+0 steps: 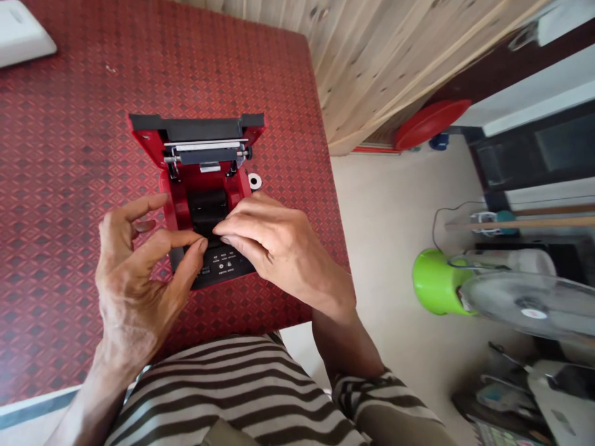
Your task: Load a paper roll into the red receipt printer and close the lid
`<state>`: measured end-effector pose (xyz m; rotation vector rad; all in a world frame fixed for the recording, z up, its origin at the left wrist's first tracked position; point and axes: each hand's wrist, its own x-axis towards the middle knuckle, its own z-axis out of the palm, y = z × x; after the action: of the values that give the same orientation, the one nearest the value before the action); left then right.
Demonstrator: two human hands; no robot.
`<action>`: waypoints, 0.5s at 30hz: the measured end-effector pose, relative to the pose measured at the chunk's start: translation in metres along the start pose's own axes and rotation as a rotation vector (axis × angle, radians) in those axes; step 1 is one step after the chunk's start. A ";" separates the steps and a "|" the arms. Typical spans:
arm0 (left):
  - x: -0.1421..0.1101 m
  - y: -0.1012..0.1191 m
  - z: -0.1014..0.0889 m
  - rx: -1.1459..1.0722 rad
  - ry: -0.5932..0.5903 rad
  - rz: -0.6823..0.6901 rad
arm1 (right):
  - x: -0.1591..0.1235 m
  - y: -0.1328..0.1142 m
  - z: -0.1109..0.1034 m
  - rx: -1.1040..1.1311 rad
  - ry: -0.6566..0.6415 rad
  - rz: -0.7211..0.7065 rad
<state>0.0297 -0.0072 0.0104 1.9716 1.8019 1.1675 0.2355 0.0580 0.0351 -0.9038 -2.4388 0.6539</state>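
A small red and black printer (227, 263) stands on the table with its lid (198, 129) raised and a roller under the lid. Inside its bay lies a black roll (209, 207). My left hand (139, 266) has thumb and index finger pinched together at the bay's front edge, over the button panel; what lies between the fingertips is too small to tell. From the other side, my right hand (274, 238) pinches at the front of the black roll, its fingertips close to the left ones. Its grip is partly hidden.
A small white paper roll (254, 181) sits on the red patterned table (93, 124) behind my right hand. At the far left corner is a white box-like object (23, 34). On the floor to the right stand a green bin (430, 282) and a fan (530, 303).
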 end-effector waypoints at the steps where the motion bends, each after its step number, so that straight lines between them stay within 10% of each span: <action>1: 0.000 0.002 0.000 0.002 0.008 0.010 | -0.001 0.000 0.000 -0.020 0.007 0.010; 15: -0.016 0.007 -0.008 0.062 -0.082 0.261 | -0.042 -0.022 0.017 -0.165 0.331 0.070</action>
<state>0.0308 -0.0262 0.0143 2.3095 1.5953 1.0938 0.2438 0.0099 0.0238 -1.0726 -2.1930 0.2992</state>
